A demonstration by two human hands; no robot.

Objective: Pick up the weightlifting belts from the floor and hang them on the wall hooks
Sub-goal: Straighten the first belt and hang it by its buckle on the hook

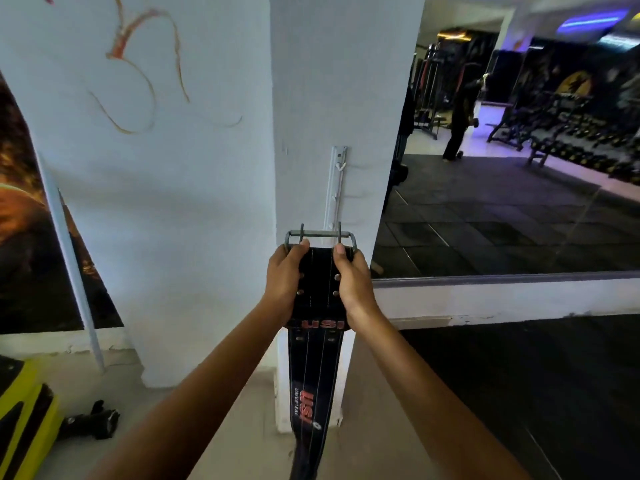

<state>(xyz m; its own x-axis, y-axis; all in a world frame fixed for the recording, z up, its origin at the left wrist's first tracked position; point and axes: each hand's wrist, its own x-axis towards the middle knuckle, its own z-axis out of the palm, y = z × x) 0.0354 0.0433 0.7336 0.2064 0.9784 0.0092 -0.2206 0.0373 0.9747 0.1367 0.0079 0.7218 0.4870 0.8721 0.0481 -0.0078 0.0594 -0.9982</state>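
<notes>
White pillar at frame centre carries a hook rail (335, 188), and left hand (285, 280) and right hand (351, 282) clamp 1 black belt (317, 375) just below it, not yet hung.

Cool, even daylight washes the white pillar (343, 98) at centre, casting only faint shadows. The mirror (502, 168) at 2 o'clock reflects a dim room, with a violet-blue strip light (588, 20) glowing at 1 o'clock. Wide-angle distortion bends the frame edges; reflected figures are soft and blurred.
</notes>
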